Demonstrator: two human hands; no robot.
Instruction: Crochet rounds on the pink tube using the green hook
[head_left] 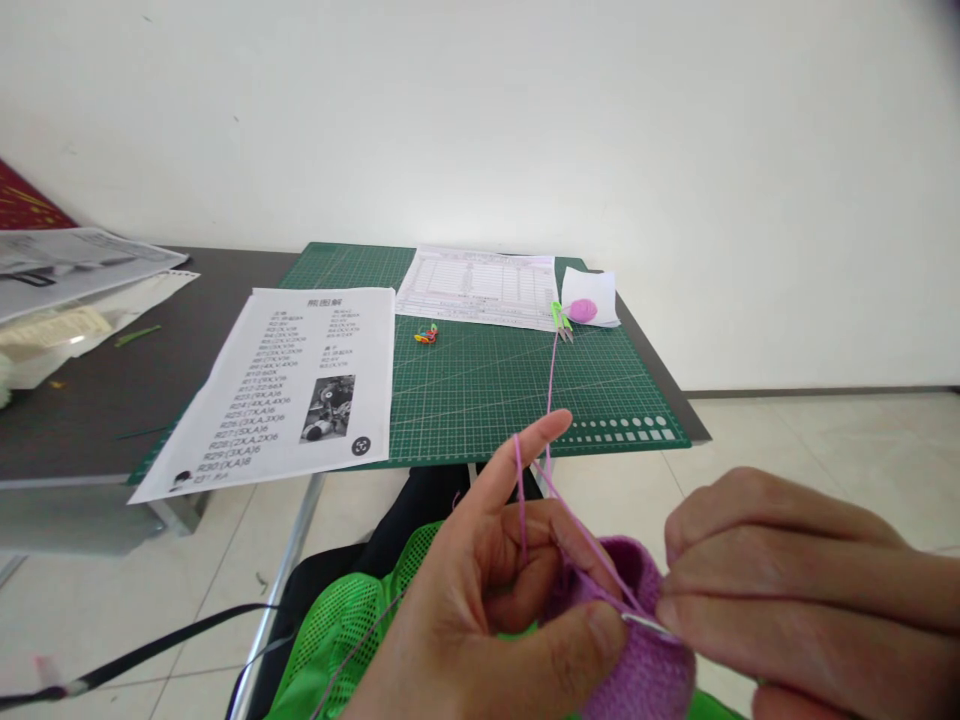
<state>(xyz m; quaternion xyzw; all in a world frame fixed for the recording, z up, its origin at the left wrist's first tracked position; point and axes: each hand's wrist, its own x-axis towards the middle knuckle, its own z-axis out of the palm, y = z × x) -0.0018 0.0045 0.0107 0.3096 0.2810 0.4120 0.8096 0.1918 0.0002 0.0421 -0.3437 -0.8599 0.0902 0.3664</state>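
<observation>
Hands (pixel 517 600) grip fuzzy, rounded purple crochet (pixel 645 670).

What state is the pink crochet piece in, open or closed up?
Open. The pink crochet piece shows a curved rim around a shaded hollow, between left hand and right hand, beyond the metal hook.

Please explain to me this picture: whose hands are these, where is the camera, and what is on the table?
No robot here: these are a person's bare hands, seen by one camera worn on the head, looking forward and down. The left hand holds a purple piece, with yarn over its raised finger. The right hand holds a metal hook against the piece. On the table lies a green mat with printed sheets, small colourful clips, green snips and a pink ball on paper.
</observation>
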